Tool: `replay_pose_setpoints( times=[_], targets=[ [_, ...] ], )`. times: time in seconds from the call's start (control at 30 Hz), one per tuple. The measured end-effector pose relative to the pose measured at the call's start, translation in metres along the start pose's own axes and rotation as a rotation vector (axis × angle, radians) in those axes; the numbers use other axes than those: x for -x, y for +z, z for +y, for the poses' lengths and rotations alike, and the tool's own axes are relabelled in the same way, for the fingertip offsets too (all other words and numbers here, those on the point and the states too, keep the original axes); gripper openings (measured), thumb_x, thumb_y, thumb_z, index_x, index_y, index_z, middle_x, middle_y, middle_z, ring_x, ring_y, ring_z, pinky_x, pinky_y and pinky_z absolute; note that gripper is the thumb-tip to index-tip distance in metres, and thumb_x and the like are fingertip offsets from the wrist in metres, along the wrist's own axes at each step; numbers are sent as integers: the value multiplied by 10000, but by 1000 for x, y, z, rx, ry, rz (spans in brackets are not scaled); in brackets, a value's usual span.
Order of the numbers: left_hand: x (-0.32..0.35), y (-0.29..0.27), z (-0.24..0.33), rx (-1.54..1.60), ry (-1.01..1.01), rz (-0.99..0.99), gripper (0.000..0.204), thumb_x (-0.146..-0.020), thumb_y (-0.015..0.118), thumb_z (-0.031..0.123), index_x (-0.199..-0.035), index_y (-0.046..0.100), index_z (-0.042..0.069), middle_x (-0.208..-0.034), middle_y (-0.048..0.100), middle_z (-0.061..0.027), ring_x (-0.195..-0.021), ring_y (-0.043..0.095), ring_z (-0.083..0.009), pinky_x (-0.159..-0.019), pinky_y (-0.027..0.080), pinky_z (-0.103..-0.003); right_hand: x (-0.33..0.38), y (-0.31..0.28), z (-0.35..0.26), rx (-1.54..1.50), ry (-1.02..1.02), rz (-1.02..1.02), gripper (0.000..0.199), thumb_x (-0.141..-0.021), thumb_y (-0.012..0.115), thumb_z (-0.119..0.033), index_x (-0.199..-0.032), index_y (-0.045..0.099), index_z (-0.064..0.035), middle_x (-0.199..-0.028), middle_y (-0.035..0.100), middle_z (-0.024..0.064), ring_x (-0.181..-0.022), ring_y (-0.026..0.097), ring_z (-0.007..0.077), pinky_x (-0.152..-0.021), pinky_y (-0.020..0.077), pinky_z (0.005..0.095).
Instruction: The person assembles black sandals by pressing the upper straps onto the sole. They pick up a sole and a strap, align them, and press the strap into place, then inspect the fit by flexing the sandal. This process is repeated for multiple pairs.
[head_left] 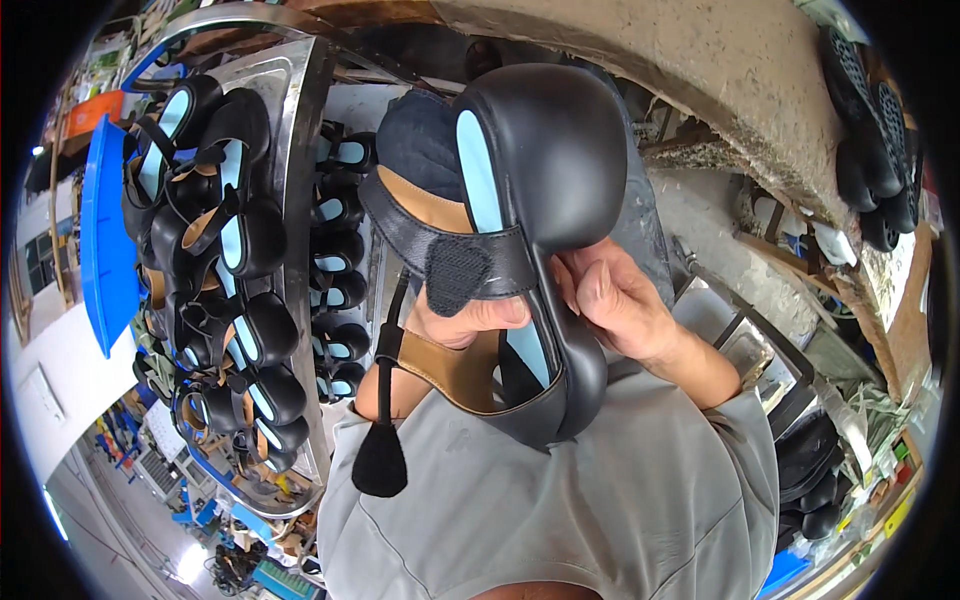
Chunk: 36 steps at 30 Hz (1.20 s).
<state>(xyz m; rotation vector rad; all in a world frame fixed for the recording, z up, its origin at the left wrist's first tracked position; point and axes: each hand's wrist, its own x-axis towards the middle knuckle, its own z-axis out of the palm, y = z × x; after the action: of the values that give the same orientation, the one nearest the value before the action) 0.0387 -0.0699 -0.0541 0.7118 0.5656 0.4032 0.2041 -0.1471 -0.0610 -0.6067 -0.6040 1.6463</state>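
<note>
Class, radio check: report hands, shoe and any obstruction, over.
Left hand gripping black shoe, thumb inside. Right hand at its side. Loose strap dangling; nothing visibly blocking.

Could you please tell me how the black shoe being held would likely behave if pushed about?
The black shoe seems stiff along its smooth, rounded body, which shows no sagging. Its dangling strap looks floppy and would probably swing, since its end hangs free. Set on its bulging side, the shoe might rock.

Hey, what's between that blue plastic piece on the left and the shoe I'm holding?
In the head view, black shoes on a metal rack, then a second column of black shoes, lie between it and the held shoe.
</note>
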Motion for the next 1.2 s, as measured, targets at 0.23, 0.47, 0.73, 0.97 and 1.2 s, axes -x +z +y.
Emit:
replay_pose_setpoints(
  times=[0.23,0.47,0.73,0.97,1.2],
  targets=[
    [11,9,3,-81,-23,42,389,-720,774,101,-1062,629,-12,-955,661,-75,-874,613,-156,-789,482,-289,3,2,-4,18,41,-16,632,-907,595,-437,-1328,374,-20,-961,485,7,-848,434,66,-744,393,226],
    [-2,10,-1,-160,18,16,384,-737,758,88,-1081,620,-9,-979,659,-78,-893,612,-158,-812,479,-292,-3,3,-9,-49,74,144,547,-832,717,-296,-1233,456,-31,-840,476,-42,-732,420,39,-623,378,206],
    [-4,22,7,-86,-24,82,407,-778,742,188,-1119,596,18,-1012,628,-47,-945,583,-148,-859,457,-302,-6,-5,-16,-124,185,55,659,-760,781,-236,-1275,427,-23,-990,511,-9,-823,445,46,-694,397,200],
    [-5,22,4,-97,-34,74,445,-760,779,153,-1134,575,26,-999,625,-34,-919,577,-139,-840,454,-292,-1,-20,-14,-120,267,-26,810,-717,817,-293,-1330,366,-17,-1025,532,11,-869,477,63,-745,414,206],
    [-14,7,-2,-245,-30,-219,547,-673,835,66,-1136,547,29,-972,611,-16,-901,562,-109,-817,448,-271,8,-35,-3,-256,380,-177,834,-633,858,-207,-1290,382,-16,-952,476,-6,-849,484,74,-769,429,206]
  ],
)
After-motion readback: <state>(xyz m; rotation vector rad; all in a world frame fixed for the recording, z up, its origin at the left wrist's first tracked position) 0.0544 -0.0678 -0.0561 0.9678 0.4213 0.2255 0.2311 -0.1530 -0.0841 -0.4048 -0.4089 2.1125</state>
